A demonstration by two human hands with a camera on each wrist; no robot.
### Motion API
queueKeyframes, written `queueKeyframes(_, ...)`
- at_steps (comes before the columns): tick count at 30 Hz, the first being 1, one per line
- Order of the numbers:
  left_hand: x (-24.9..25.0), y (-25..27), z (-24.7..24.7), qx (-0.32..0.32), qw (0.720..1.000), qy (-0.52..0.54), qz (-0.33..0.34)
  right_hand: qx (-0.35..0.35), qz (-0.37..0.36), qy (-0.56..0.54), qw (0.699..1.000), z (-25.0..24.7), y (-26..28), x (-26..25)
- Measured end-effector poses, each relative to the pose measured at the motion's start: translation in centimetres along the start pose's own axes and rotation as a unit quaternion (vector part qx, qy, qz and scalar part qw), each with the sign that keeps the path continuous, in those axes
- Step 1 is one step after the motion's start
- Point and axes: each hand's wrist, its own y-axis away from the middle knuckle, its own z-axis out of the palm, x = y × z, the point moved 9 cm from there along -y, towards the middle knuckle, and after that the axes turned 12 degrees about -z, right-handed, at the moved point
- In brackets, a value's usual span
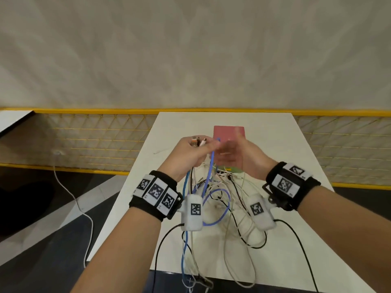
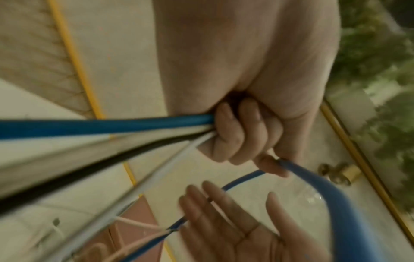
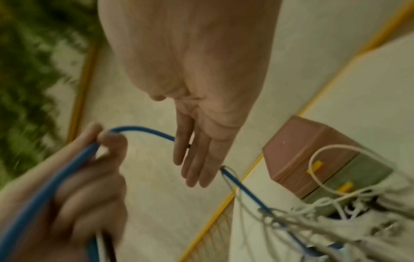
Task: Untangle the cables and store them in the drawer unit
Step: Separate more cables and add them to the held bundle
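My left hand [image 1: 191, 152] is raised over the white table [image 1: 292, 240], fingers curled round a bundle of cables [image 2: 125, 140], with plug ends [image 1: 197, 142] sticking out of the fist. A blue cable [image 1: 211, 163] arches from its thumb and forefinger [image 3: 107, 140] down into the tangle of white, black and blue cables [image 1: 222, 199]. My right hand [image 1: 234, 155] is blurred, its fingers [image 3: 195, 159] straight, and the blue cable [image 3: 145, 131] passes behind them. The pink drawer unit [image 1: 229, 134] stands behind the hands, its grey drawers with yellow handles [image 3: 345, 187] draped with cables.
Cable loops hang over the table's near edge [image 1: 211, 275]. A yellow mesh fence [image 1: 84, 140] runs behind the table, with a white cord [image 1: 69, 195] trailing on the dark floor at left. Another table corner [image 1: 12, 119] shows at far left.
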Motion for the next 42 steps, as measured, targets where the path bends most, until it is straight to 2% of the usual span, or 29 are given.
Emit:
queueKeyframes(3, 0.5, 0.9, 1.0, -0.017, 0.997, -0.070, 0.026, 0.074, 0.018, -0.047, 0.996, -0.8, -1.1, -1.1)
queueKeyframes(7, 1.2, 1.9, 2.4, -0.086, 0.983, -0.151, 0.061, 0.104, 0.089, -0.106, 0.985, -0.5, -2.3, -0.7)
queueKeyframes(9, 0.5, 1.8, 2.3, -0.105, 0.977, -0.181, 0.042, 0.133, 0.087, -0.170, 0.972, -0.6, -2.8, -0.9)
queueKeyframes(11, -0.5, 1.0, 1.1, -0.079, 0.985, -0.152, 0.013, 0.134, 0.044, -0.166, 0.976, -0.7, -3.1, -2.6)
queueKeyframes(13, -1.7, -0.3, -1.2, 0.002, 0.998, -0.050, -0.030, 0.079, -0.012, -0.050, 0.996, -0.1, -2.5, -4.9)
queueKeyframes(15, -2.7, -1.0, -2.8, 0.060, 0.995, 0.043, -0.074, -0.027, -0.041, 0.082, 0.995, 1.9, -1.2, -6.1)
queueKeyframes(18, -3.1, -1.6, -2.3, 0.042, 0.990, 0.064, -0.116, -0.170, -0.037, 0.221, 0.960, 4.7, 1.2, -4.7)
queueKeyframes(21, -2.7, -1.6, -0.5, -0.012, 0.993, -0.018, -0.118, -0.243, -0.049, 0.247, 0.937, 6.5, 3.0, -2.4)
queueKeyframes(23, -2.4, -1.8, -0.1, -0.011, 0.992, -0.073, -0.107, -0.222, -0.072, 0.244, 0.941, 6.4, 3.2, -1.9)
queueKeyframes(27, -3.1, -2.0, -0.9, 0.016, 0.984, -0.139, -0.114, -0.100, -0.136, 0.201, 0.965, 4.3, 2.5, -4.0)
queueKeyframes(29, -3.8, -1.8, -0.7, 0.000, 0.984, -0.132, -0.121, -0.055, -0.164, 0.183, 0.968, 3.4, 2.3, -5.4)
queueKeyframes(32, -3.2, -1.4, -0.6, 0.008, 0.994, -0.072, -0.081, -0.005, -0.129, 0.113, 0.985, 1.6, 1.8, -5.0)
queueKeyframes(34, -2.1, -1.0, -0.5, 0.010, 0.999, -0.008, -0.045, -0.006, -0.102, 0.129, 0.986, 0.8, 1.2, -3.6)
queueKeyframes(35, -1.5, -0.8, -0.5, 0.006, 0.999, 0.017, -0.028, -0.032, -0.090, 0.172, 0.980, 0.8, 0.9, -2.6)
queueKeyframes(37, -0.2, -0.5, -0.4, -0.009, 0.999, 0.048, 0.002, -0.120, -0.078, 0.272, 0.952, 1.9, 0.2, -0.3)
queueKeyframes(39, 0.8, -0.2, -0.6, -0.016, 0.998, 0.059, 0.030, -0.165, -0.076, 0.344, 0.921, 2.7, -0.1, 1.5)
queueKeyframes(42, 1.6, 0.6, -1.5, 0.004, 0.997, 0.045, 0.067, -0.095, -0.079, 0.380, 0.917, 1.2, -1.3, 2.0)
